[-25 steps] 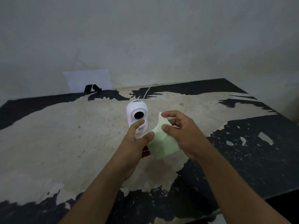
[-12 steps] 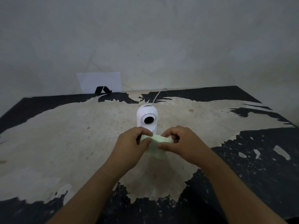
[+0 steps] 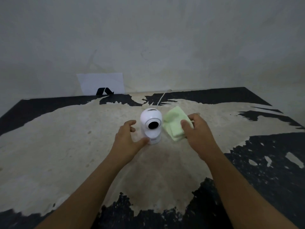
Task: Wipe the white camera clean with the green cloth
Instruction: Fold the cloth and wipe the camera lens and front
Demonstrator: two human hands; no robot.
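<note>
Nearest us, both our bare forearms run up from the bottom edge of the view, cut off below the elbow

Our left hand [image 3: 127,139] is cupped around the left side of the white camera [image 3: 151,126]: thumb at the base, fingers curled apart and just beside the body. Whether the fingers actually touch the shell we cannot tell. We judge this hand is there to steady the camera so it does not slide or tip under wiping pressure

Our right hand [image 3: 197,131] has thumb and fingers closed on the folded green cloth [image 3: 175,123], held just to the right of the camera, close to it but apparently not yet on it. Folded, the cloth gives a firm pad; we judge wiping has not begun

The camera stands upright near the middle of the table [image 3: 57,146], its dark lens facing us. Its far side and back are hidden

Behind it a thin white cable [image 3: 160,100] runs toward the table's far edge; where it ends is unclear

Farthest, a white sheet [image 3: 100,82] leans against the wall [image 3: 165,38], with a small black object [image 3: 104,91] in front that we cannot identify
</note>
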